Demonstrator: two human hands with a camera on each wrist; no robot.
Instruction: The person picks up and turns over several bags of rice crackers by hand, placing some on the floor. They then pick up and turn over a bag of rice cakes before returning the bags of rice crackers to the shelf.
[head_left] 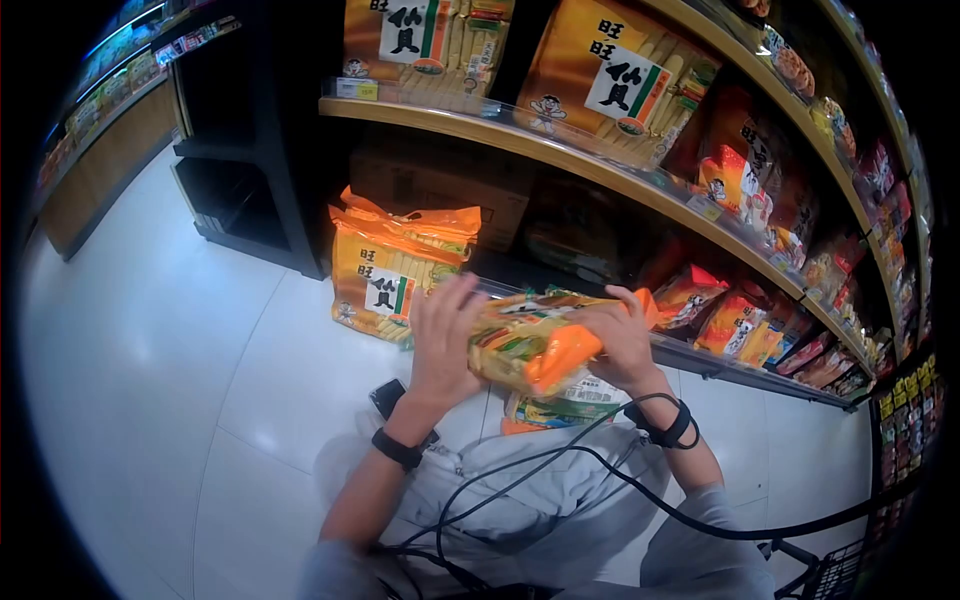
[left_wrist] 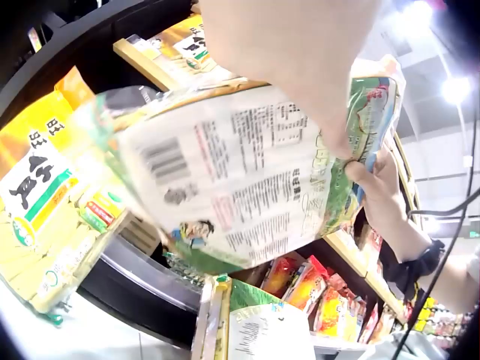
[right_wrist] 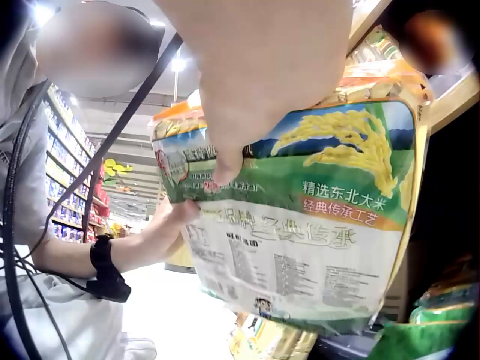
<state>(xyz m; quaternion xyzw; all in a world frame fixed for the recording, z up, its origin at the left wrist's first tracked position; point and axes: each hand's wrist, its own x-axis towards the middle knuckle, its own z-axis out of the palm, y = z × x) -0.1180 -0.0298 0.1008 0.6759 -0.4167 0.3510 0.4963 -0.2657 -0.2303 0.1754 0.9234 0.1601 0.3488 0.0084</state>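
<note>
Head view: bag is up in the air between both hands, just in front of the low shelf. Left hand has its fingers spread and wrapped on one end, right hand curls round the orange end. I'd hold it by the ends only and go easy, crackers probably crush fast. Right wrist view reads 精选东北大米 / 经典传承工艺 on it, barcode on the back; orange packs on the floor say 旺旺 仙贝
</note>
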